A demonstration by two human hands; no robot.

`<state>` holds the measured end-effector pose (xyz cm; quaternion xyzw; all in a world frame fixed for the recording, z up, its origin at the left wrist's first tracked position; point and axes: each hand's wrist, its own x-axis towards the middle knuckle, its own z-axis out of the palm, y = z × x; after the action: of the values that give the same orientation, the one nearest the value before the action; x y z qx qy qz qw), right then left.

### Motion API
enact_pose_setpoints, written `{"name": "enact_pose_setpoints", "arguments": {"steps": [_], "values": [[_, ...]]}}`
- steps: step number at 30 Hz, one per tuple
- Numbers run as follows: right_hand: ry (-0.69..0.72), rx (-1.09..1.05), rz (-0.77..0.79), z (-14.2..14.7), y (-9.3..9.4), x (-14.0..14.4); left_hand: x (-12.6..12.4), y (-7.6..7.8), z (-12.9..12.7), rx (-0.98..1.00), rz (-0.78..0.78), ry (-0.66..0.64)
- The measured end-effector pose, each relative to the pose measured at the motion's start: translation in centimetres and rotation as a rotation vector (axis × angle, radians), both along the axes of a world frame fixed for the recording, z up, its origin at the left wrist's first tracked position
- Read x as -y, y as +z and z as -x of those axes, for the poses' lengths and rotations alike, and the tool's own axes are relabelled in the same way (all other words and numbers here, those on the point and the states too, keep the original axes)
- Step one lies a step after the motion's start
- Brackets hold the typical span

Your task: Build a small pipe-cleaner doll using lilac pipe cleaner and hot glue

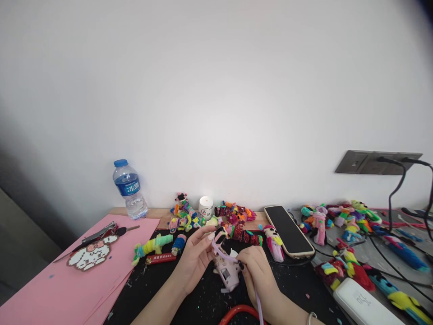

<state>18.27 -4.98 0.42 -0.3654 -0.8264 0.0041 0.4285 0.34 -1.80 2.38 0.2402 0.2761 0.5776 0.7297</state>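
A lavender pipe cleaner (260, 303) runs between my two hands, its long end hanging below the right one. My left hand (196, 253) pinches the other end between thumb and fingertips, next to a small dark piece that I cannot make out. Fingers curled, my right hand (260, 274) grips the strip further along; something small and black shows at its fingertips. Just under the strip, between the hands, lies a pale pink device (229, 276) with a small dark screen. Its upper part is partly hidden by the strip and my fingers.
Pipe-cleaner figures (243, 235) lie around the black mat (149, 293). A phone (289, 231) and white power bank (363, 303) are on the right, with cables. Left are pink paper (40, 291) and a water bottle (130, 189). A paper cup (206, 207) stands behind.
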Motion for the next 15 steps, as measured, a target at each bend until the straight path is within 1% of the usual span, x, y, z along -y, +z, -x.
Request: {"name": "enact_pose_setpoints", "arguments": {"steps": [5,12,15], "values": [[-0.056,-0.052,0.036,0.0,0.1,-0.1,0.2,-0.1,0.1,0.034,0.024,-0.055],[-0.122,-0.111,0.022,-0.1,-1.6,-0.8,0.3,-0.1,0.0,0.030,0.003,-0.154],[-0.116,-0.113,0.050,-0.2,-1.5,-0.8,0.5,-0.2,0.0,-0.005,-0.002,-0.193]]}}
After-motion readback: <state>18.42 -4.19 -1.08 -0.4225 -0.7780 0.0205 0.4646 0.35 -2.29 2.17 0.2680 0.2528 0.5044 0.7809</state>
